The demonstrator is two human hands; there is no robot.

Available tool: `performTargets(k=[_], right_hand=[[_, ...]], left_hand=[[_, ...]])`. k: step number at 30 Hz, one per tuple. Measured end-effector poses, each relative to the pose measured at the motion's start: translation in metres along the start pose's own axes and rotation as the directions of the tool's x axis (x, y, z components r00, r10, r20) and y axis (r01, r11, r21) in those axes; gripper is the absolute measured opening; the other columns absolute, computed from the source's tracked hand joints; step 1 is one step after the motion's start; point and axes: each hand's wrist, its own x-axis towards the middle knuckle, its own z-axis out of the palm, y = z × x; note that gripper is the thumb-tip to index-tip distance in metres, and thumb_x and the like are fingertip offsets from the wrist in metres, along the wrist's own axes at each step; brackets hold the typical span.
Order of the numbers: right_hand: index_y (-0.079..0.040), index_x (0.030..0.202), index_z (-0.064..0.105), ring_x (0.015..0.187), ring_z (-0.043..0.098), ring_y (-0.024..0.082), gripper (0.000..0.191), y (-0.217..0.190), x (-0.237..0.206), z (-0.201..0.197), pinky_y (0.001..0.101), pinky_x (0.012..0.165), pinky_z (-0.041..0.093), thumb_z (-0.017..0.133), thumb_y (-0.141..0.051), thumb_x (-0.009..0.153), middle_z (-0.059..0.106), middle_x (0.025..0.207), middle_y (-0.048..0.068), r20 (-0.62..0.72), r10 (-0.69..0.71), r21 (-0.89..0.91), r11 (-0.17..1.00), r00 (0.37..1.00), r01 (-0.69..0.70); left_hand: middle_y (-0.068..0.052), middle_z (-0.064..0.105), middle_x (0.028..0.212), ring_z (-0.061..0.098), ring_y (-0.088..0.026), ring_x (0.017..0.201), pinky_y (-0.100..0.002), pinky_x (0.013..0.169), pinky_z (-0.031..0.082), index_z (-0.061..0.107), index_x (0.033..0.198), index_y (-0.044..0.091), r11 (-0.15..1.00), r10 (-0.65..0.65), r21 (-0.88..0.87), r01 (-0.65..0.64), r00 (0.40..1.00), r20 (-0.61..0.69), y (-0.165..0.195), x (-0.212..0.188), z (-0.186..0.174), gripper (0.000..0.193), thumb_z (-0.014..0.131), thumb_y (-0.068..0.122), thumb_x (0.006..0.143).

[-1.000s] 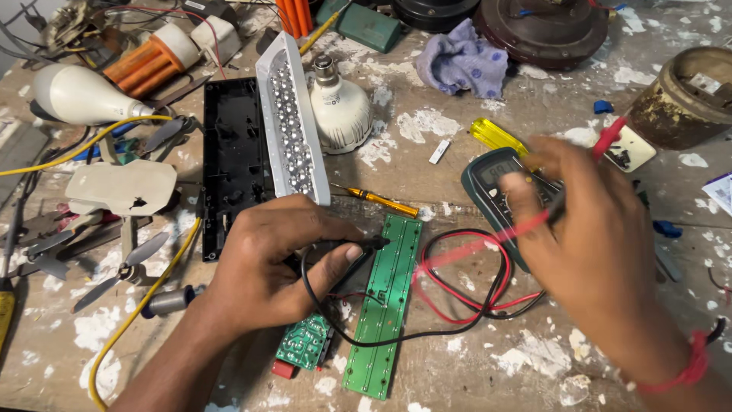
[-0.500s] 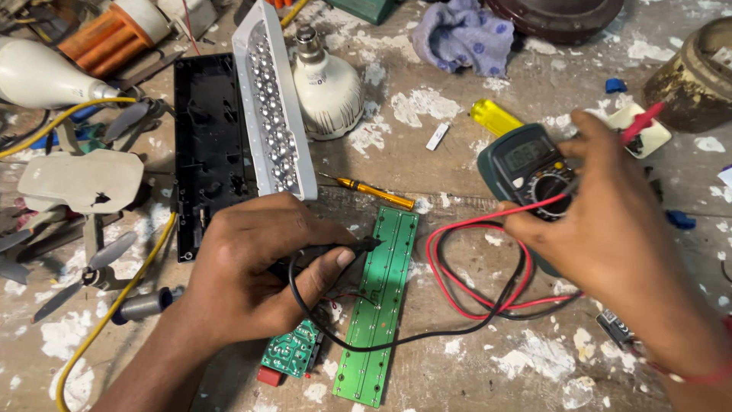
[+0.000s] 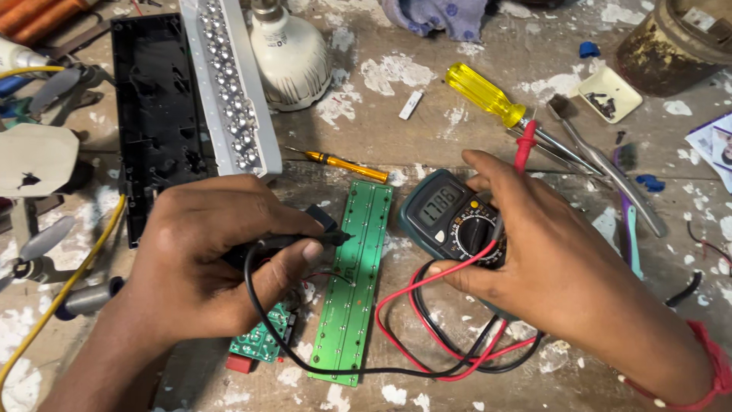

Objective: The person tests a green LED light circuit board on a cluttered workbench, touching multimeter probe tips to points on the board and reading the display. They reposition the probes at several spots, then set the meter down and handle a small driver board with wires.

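Long green circuit board (image 3: 357, 278) lies flat mid-table, solder side up, between the two hands; black probe (image 3: 305, 240) tip rests on its left edge near the upper half. Left hand (image 3: 206, 255) curled, thumb and forefinger pinching the black probe like a pen. Right hand (image 3: 549, 259) cupped over the multimeter (image 3: 450, 217), fingertips pressed on the dial (image 3: 476, 233); red probe (image 3: 524, 145) stands up behind that hand, and I cannot tell whether the fingers grip it. Judged progress: lamp already taken apart, meter on and showing a reading, one probe placed; red probe not yet on the board, so the measurement looks set up rather than finished, and nothing is reassembled. Count: one long green board, one smaller green board (image 3: 263, 343) under the left wrist, one multimeter, two probes with one black lead (image 3: 305, 366) and one red lead (image 3: 427, 358) looped on the table (image 3: 427, 107). Outward: one black housing (image 3: 152, 114), one white LED reflector strip (image 3: 229, 84), one white bulb (image 3: 290, 53), one small orange screwdriver (image 3: 343, 164), one yellow-handled screwdriver (image 3: 488, 95), one small white tray (image 3: 606, 93), one yellow cable (image 3: 69, 290)
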Motion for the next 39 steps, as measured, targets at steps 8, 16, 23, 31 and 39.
performTargets(k=[8,16,23,31,39], right_hand=[[-0.007,0.155,0.033,0.127,0.061,0.034,0.113,0.018,-0.001,-0.006,0.0434,0.1,0.049,0.089,-0.044,0.064,0.061,0.141,0.02,0.101,0.025,0.006,1.0,0.995,-0.026],[0.0,0.154,0.034,0.12,0.062,0.035,0.116,0.014,-0.004,-0.009,0.0437,0.094,0.05,0.094,-0.042,0.064,0.061,0.138,0.024,0.033,-0.041,-0.032,0.999,0.999,0.042],[-0.002,0.147,0.047,0.09,0.067,0.01,0.045,-0.014,-0.012,-0.017,0.0271,0.075,0.055,0.054,-0.02,0.107,0.073,0.106,0.009,-0.354,-0.105,0.387,0.888,0.929,0.248],[0.0,0.133,0.065,0.069,0.061,0.024,0.051,-0.067,-0.039,0.008,0.0394,0.061,0.048,0.078,-0.02,0.088,0.059,0.08,0.013,-0.38,-0.462,-0.035,0.873,0.802,0.486],[-0.001,0.122,0.065,0.077,0.068,0.027,0.031,-0.073,-0.048,0.021,0.0391,0.066,0.052,0.075,-0.004,0.093,0.069,0.092,0.013,-0.493,-0.354,0.051,0.9,0.795,0.433]], left_hand=[[-0.008,0.069,0.07,0.067,-0.018,0.059,-0.031,0.054,0.049,0.077,0.09,0.002,0.997,-0.073,0.024,0.073,0.997,-0.012,0.002,0.002,0.003,0.015,0.08,0.011,0.078],[-0.009,0.069,0.07,0.067,-0.019,0.059,-0.032,0.055,0.049,0.077,0.089,0.003,0.994,-0.101,0.035,0.101,0.995,-0.01,0.006,0.001,0.003,0.015,0.079,0.011,0.076],[-0.008,0.069,0.07,0.066,-0.02,0.06,-0.033,0.056,0.048,0.077,0.088,0.004,0.996,-0.072,0.055,0.073,0.997,-0.026,0.005,-0.005,0.001,0.013,0.079,0.013,0.079],[-0.009,0.069,0.072,0.066,-0.018,0.061,-0.03,0.057,0.048,0.077,0.092,0.003,0.998,-0.06,0.014,0.061,0.997,-0.058,0.009,-0.008,-0.007,0.017,0.078,0.015,0.081],[-0.01,0.071,0.075,0.067,-0.017,0.062,-0.029,0.058,0.048,0.076,0.093,0.001,0.994,-0.108,0.029,0.109,0.994,-0.035,0.022,-0.011,-0.013,0.018,0.078,0.013,0.08]])
